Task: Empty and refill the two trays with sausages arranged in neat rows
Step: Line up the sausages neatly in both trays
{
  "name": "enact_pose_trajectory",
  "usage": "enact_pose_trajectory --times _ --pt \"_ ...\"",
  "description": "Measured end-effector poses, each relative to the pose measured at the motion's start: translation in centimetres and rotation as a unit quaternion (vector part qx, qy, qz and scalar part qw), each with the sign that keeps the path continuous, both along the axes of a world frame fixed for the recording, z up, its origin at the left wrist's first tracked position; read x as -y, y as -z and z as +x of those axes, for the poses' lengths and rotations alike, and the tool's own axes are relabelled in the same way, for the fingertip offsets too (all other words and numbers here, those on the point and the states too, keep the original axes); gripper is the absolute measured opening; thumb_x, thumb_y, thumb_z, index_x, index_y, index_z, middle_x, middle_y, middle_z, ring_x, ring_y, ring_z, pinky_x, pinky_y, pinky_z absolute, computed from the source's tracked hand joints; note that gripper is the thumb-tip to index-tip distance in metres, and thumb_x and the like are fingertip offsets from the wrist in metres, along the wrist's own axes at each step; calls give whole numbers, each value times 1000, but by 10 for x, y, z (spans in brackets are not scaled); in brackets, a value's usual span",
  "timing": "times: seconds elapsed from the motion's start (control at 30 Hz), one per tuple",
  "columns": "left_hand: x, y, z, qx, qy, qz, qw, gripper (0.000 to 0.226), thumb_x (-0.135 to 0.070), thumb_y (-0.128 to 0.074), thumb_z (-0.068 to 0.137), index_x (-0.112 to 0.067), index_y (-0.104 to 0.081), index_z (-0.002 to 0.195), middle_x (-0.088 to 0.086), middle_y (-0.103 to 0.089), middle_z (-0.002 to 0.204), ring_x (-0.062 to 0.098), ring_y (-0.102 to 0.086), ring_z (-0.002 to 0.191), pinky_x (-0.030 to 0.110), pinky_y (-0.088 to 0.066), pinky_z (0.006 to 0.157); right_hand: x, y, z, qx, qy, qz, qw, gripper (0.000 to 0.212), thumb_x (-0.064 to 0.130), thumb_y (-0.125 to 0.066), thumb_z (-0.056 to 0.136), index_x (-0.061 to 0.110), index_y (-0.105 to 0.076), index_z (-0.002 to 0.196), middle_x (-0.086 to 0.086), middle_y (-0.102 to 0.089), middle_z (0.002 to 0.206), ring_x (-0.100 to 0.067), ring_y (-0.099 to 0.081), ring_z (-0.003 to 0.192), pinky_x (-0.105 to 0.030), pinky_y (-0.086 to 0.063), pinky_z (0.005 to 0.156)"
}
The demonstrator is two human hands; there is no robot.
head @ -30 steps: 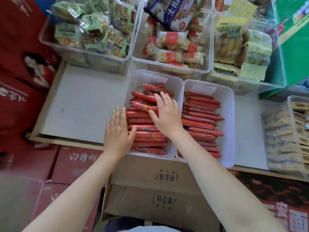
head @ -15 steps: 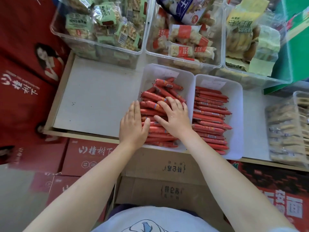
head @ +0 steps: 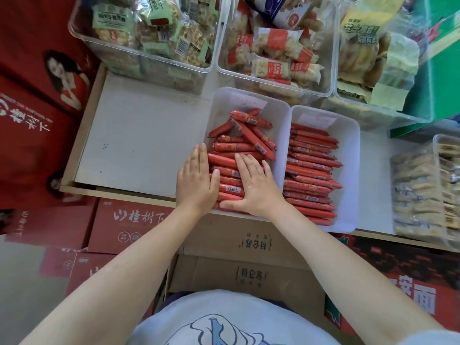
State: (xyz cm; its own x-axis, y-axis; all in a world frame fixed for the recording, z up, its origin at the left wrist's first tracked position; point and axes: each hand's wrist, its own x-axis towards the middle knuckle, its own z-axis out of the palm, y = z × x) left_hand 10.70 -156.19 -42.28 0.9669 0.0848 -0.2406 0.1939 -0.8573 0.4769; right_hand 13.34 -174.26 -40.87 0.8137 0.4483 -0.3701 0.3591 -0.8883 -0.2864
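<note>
Two white trays stand side by side on the shelf. The left tray (head: 219, 105) holds red sausages (head: 230, 146) in rows near me and several lying crooked at its far end. The right tray (head: 351, 155) holds sausages (head: 311, 170) stacked in level rows. My left hand (head: 195, 181) lies flat, fingers together, against the left ends of the near rows in the left tray. My right hand (head: 254, 186) rests palm down on top of those rows, fingers spread. Neither hand grips a sausage.
Clear bins of wrapped snacks (head: 154, 28) (head: 273, 53) (head: 368, 58) line the back of the shelf. Another clear bin of biscuits (head: 423, 192) stands at the right. Bare white shelf board (head: 142, 140) lies left of the trays. Cardboard boxes (head: 239, 267) stand below the shelf edge.
My right hand has slid back toward me from the tray's middle onto the near rows. My left hand has moved in against the sausages' left ends. The view has shifted left and closer.
</note>
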Motion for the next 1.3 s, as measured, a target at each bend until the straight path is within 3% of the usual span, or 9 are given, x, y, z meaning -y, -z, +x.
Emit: enact_pose_trajectory --times 0.17,0.3,0.57,0.63,0.73,0.8,0.93,1.07,1.3 --pt "-1 3 0 1 1 -4 1000 70 -48 -23 104 -14 3 159 7 -1 167 21 -7 153 41 -14 122 1 -2 3 3 -15 -35 999 126 90 -44 70 19 14 156 -2 14 165 -17 18 151 -47 6 123" --pt "-2 4 -2 12 33 17 999 72 -50 -27 102 -20 8 159 1 16 166 16 13 152 40 -1 121 -7 2 17 27 32 -56 998 124 94 -34 69 19 13 157 -3 16 165 -18 19 150 -49 7 122" --pt "-2 5 -1 29 104 85 990 67 -55 -7 99 -26 2 159 -6 13 166 13 20 150 50 5 122 4 -5 -12 12 -1 7 1000 84 73 -22 94 26 5 158 6 10 166 -11 16 150 -42 6 123" --pt "0 4 0 43 149 134 979 67 -55 -3 99 -25 0 159 -4 11 166 14 20 151 53 8 121 8 -11 -18 10 1 42 999 75 63 -28 98 26 -5 159 6 1 166 -11 7 152 -40 1 123" --pt "-1 1 11 38 201 157 966 70 -58 2 97 -25 -1 158 -2 6 167 15 15 152 53 13 119 13 -25 -7 28 64 134 989 59 40 -45 101 16 -32 153 -3 -35 157 -16 -27 146 -40 -26 120" --pt "-4 2 18 26 205 160 965 74 -61 3 95 -23 -1 159 -1 4 167 16 13 152 53 10 120 10 -29 14 63 125 151 979 55 29 -50 100 8 -37 150 -9 -39 154 -20 -30 144 -40 -28 119" --pt "-4 5 19 24 200 168 965 79 -65 2 94 -20 -5 159 1 -4 167 17 2 154 52 2 121 -4 -22 71 -1 234 92 968 78 47 -57 95 4 -27 151 -14 -33 155 -28 -28 145 -40 -24 120" --pt "-5 9 18 53 192 155 968 78 -66 -6 96 -20 -17 158 4 -8 166 18 0 154 53 -5 121 -9 2 104 -57 292 73 952 92 73 -60 78 6 -45 139 -13 -47 140 -31 -45 131 -44 -40 109" --pt "-6 12 18 63 176 151 971 84 -68 -11 95 -15 2 159 3 10 166 17 11 153 51 -7 123 -6 18 91 57 165 3 985 79 76 -45 85 22 -43 142 -4 -52 133 -27 -46 126 -45 -38 100"
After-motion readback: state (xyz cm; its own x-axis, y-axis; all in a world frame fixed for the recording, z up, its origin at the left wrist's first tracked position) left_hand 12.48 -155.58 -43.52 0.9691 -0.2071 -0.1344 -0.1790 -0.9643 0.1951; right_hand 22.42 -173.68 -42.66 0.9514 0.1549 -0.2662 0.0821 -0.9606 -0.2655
